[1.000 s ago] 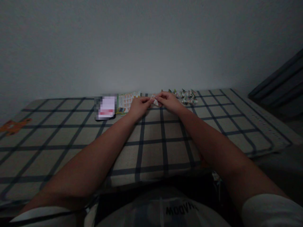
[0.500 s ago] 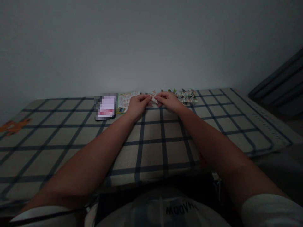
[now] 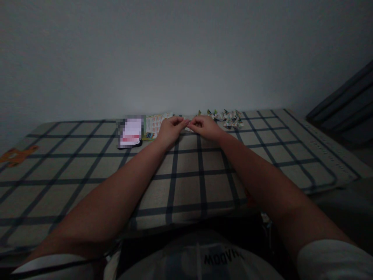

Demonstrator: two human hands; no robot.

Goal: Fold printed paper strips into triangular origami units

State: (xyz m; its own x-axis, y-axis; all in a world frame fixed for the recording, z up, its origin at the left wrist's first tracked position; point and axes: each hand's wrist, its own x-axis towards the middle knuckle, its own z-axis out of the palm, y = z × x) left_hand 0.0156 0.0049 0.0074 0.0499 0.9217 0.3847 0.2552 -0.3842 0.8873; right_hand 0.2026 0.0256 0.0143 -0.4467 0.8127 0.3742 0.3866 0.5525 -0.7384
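Near the table's far edge, my left hand (image 3: 171, 128) and my right hand (image 3: 204, 126) meet with fingertips pinched. Between them is a small piece of folded printed paper (image 3: 188, 129), mostly covered by the fingers. Both hands grip it. Just left of my left hand lie printed paper sheets (image 3: 153, 123), white and green with reddish marks. Beyond and to the right of my right hand sit several small pointed folded paper pieces (image 3: 233, 118), patterned in white and green.
A phone with a lit, blurred screen (image 3: 131, 132) lies left of the paper sheets. The checked tablecloth (image 3: 186, 186) has an orange bear-shaped figure (image 3: 19, 155) at far left. A plain wall (image 3: 186, 58) rises behind the table; dark curtain-like folds (image 3: 346, 101) hang at right.
The folded paper stood up as a pointed shape between my fingers; now it is lower and mostly hidden. My right fingertips have moved slightly left, against the left ones.
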